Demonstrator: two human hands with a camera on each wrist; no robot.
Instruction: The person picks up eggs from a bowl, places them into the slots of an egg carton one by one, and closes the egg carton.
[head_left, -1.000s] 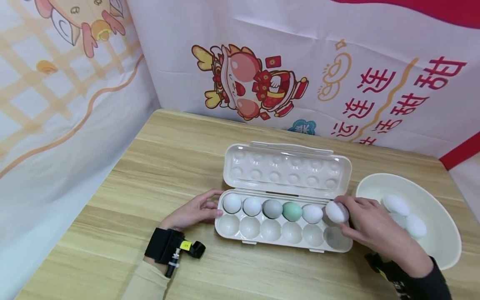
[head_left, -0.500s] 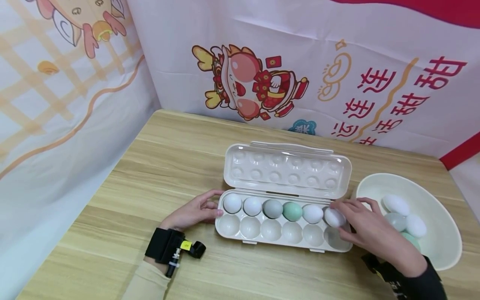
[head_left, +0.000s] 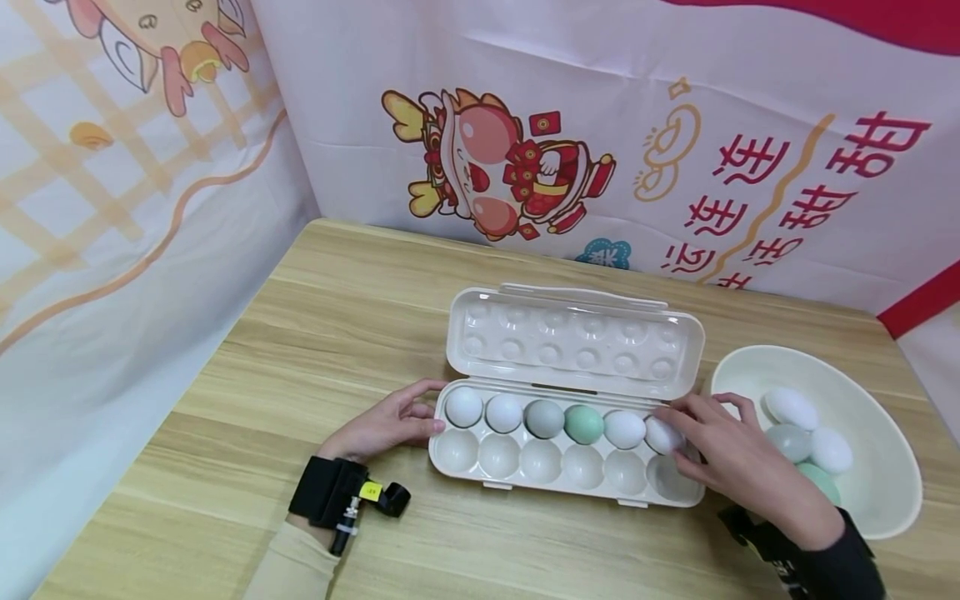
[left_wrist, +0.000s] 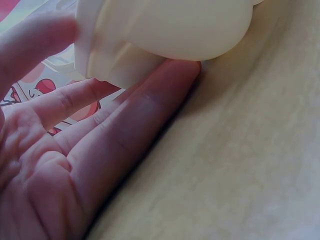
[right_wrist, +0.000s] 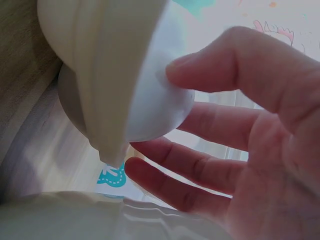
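Observation:
A cream plastic egg box [head_left: 542, 461] lies with its lid [head_left: 576, 367] folded back. White eggs [head_left: 464, 407], a grey egg [head_left: 543, 418] and a green egg [head_left: 584, 424] line its back row; the front cups hold none. At the right end of that row, my right hand [head_left: 750, 454] holds a white egg [head_left: 663, 435] low in its cup. Its thumb [right_wrist: 200, 72] presses the shell in the right wrist view, with fingers on the far side. My left hand [head_left: 382, 427] grips the box's left end, thumb at the rim and a finger [left_wrist: 160, 90] under it.
A cream bowl [head_left: 885, 467] stands right of the box, close beside my right forearm. Inside are white eggs [head_left: 793, 408], a greyish egg [head_left: 787, 442] and a green egg [head_left: 819, 482]. Printed cloth [head_left: 337, 167] hangs behind and left of the wooden table [head_left: 300, 333].
My right hand has lowered the white egg into the last back-row cup and shifted slightly left. More of the bowl's eggs show now. The left hand has stayed put.

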